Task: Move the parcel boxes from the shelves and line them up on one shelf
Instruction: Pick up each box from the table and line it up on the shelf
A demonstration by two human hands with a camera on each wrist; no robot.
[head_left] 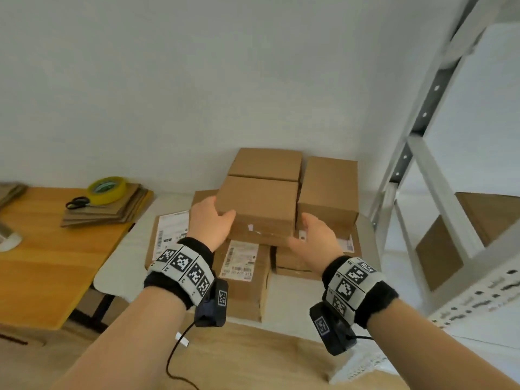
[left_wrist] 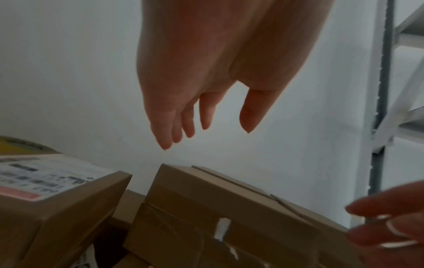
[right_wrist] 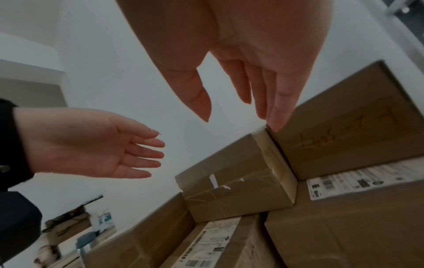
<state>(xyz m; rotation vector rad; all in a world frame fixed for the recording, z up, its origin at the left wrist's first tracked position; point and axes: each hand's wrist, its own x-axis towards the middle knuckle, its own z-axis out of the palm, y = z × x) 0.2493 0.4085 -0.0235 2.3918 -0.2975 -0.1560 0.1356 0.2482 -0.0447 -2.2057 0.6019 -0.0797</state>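
Several brown parcel boxes are piled on a white table [head_left: 118,266]. The top front box [head_left: 259,201] [left_wrist: 229,208] [right_wrist: 236,181] has torn tape on its near face. My left hand [head_left: 215,218] [left_wrist: 215,134] is open at that box's left side, with straight fingers hanging just above its corner. My right hand [head_left: 312,232] [right_wrist: 238,119] is open at its right front corner, fingertips near the seam with the neighbouring tall box [head_left: 327,190] [right_wrist: 344,130]. Neither hand grips anything. Labelled boxes [head_left: 239,274] lie underneath.
A white metal shelf rack [head_left: 422,164] stands at the right, with brown boxes [head_left: 439,251] on a lower shelf. A wooden desk [head_left: 42,249] at the left carries a yellow tape roll [head_left: 107,190], scissors [head_left: 77,202] and flattened cardboard [head_left: 112,212].
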